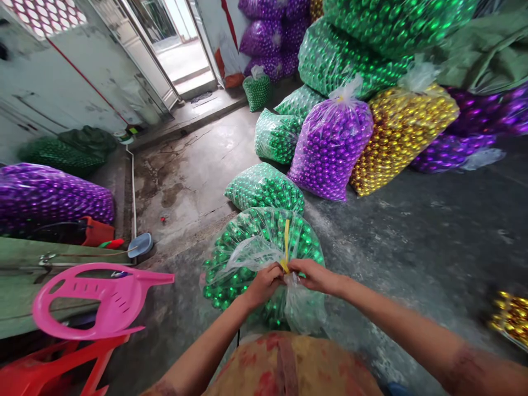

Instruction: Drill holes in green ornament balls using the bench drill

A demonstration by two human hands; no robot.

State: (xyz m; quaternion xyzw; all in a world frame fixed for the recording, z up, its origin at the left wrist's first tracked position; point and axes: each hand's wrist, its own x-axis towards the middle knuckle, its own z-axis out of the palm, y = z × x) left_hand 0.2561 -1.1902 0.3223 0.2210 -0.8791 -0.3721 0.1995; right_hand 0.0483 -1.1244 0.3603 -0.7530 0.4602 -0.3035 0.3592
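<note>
A clear plastic bag full of shiny green balls (pixel 231 258) stands on the concrete floor right in front of me. Its gathered neck is bunched between my hands. My left hand (pixel 265 283) is closed around the bunched plastic at the neck. My right hand (pixel 312 275) pinches a yellow tie strip (pixel 286 242) that runs up over the top of the bag. The two hands touch at the knot.
A second green bag (pixel 264 187) lies just behind. Purple (pixel 330 146), gold (pixel 398 132) and more green bags are piled at the back right. A pink plastic chair (pixel 103 300) and a red one (pixel 49 368) stand at my left. Gold balls (pixel 511 316) sit at the right edge.
</note>
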